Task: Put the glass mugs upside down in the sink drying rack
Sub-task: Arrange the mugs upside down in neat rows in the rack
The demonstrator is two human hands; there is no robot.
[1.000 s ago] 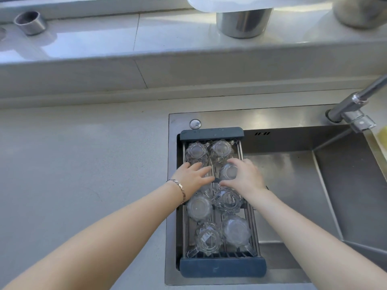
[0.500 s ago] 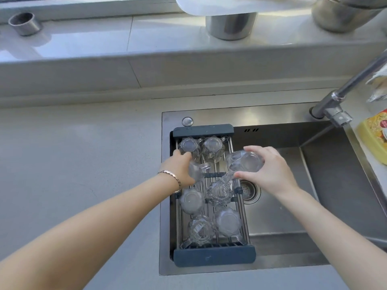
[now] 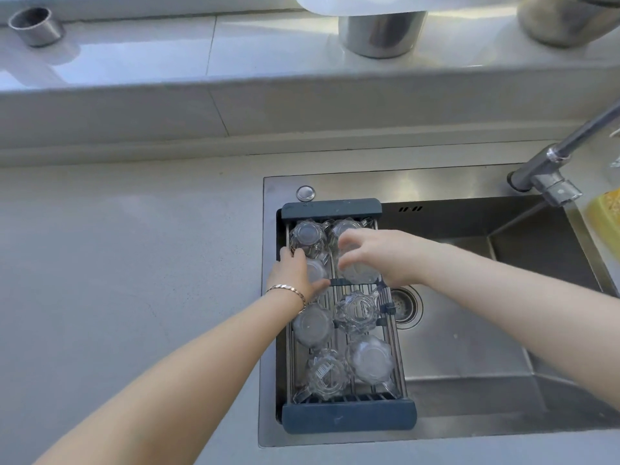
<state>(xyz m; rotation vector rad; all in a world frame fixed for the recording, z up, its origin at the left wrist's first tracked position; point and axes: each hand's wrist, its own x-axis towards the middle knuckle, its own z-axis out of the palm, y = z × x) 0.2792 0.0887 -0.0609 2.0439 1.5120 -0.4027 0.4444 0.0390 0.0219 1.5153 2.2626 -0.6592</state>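
A dark-ended wire drying rack (image 3: 349, 419) spans the left part of the steel sink (image 3: 469, 364). Several clear glass mugs stand base-up in two rows on it, such as one at the far left (image 3: 306, 237) and one near the front (image 3: 370, 360). My left hand (image 3: 295, 275) wraps a mug (image 3: 317, 271) in the left row, second from the back. My right hand (image 3: 379, 253) holds another mug (image 3: 357, 271) base-up on the right row beside it. Both held mugs are partly hidden by fingers.
The faucet (image 3: 550, 176) reaches in from the right over the sink. The drain (image 3: 404, 305) lies just right of the rack. A yellow object (image 3: 604, 216) sits at the sink's right edge. Metal pots (image 3: 379, 31) and a small metal cup (image 3: 35, 26) stand on the back ledge.
My right hand, which held a mug lifted to the right of the rack, has brought it back down onto the right row. My left hand stays on its mug.
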